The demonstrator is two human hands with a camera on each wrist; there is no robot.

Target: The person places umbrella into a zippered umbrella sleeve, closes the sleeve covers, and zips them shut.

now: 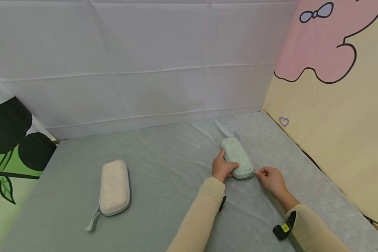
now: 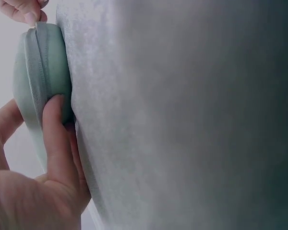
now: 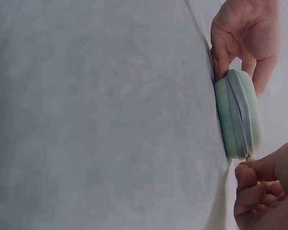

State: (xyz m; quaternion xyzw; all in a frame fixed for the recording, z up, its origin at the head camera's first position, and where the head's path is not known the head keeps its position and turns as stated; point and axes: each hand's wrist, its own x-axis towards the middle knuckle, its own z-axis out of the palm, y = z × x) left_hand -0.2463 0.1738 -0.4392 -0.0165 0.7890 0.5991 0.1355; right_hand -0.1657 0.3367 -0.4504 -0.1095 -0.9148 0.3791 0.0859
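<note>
A pale green zip case [image 1: 237,157] lies on the grey cloth-covered table, right of centre. My left hand [image 1: 221,167] grips it from its left side, with the thumb over the near end and the fingers along the edge. At the case's near right corner my right hand [image 1: 272,180] pinches the small zipper pull between thumb and fingertips. The zipper seam [image 3: 241,112] runs around the side of the case in the right wrist view, and its two halves lie together along the near end. Most of the pull is hidden by my right fingertips.
A cream-coloured zip case [image 1: 114,185] with a grey wrist strap [image 1: 93,217] lies at the left of the table [image 1: 163,168]. A white cloth wall [image 1: 145,63] stands behind, and a yellow printed panel [image 1: 334,133] borders the right edge.
</note>
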